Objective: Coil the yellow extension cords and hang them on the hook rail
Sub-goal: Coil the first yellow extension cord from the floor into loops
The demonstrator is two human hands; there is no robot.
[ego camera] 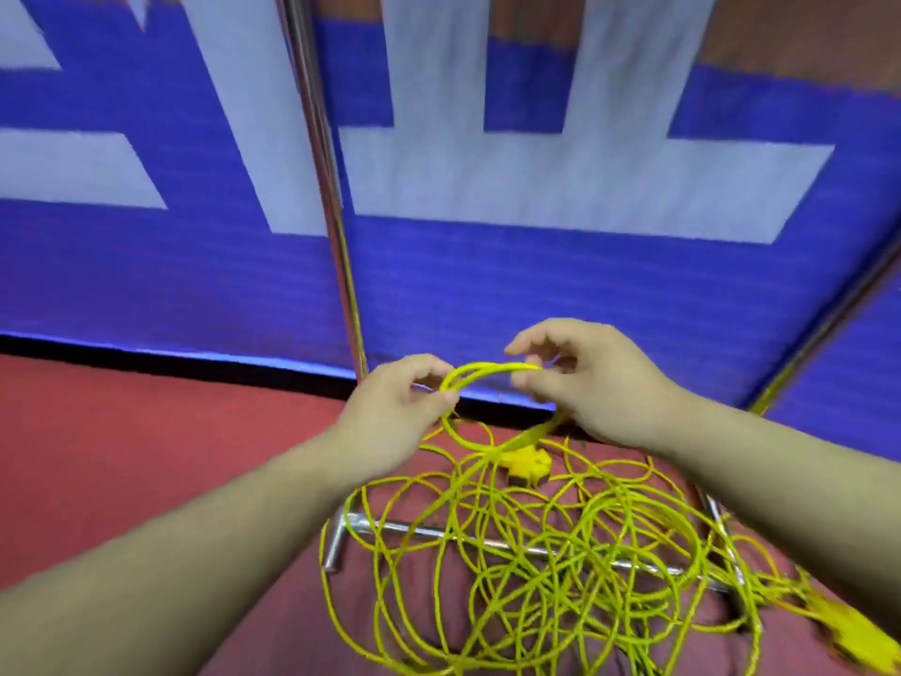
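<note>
at frame centre, the coil (492,366): a few small yellow loops, held up between both hands above the floor.
left hand (400,412): fingers curled, thumb and forefinger pinching the left end of the loops.
right hand (599,383): fingers (517,346) bent and close together, nipping the right end of the loops; motion blur hides exactly how many turns it has.
loose cord (585,553): a wide, crossed tangle at lower centre, on the red floor (122,456) and draped over a chrome bar (487,541); one strand rises from it to the coil.
plug block (529,468): yellow, lying just under the coil at the top edge of the tangle; a second yellow end (848,631) is blurred at lower right.
backdrop: a blue and white banner (536,285) with a chrome pole (326,187) running up the upper left.
hook rail: i cannot pick it out in view.
step in hand: early coiling, by my reading; most of the cord is not yet gathered.
next move: probably drawing another length up from the tangle and laying it in as a matching loop, freeing crossings and the bar as it comes.
</note>
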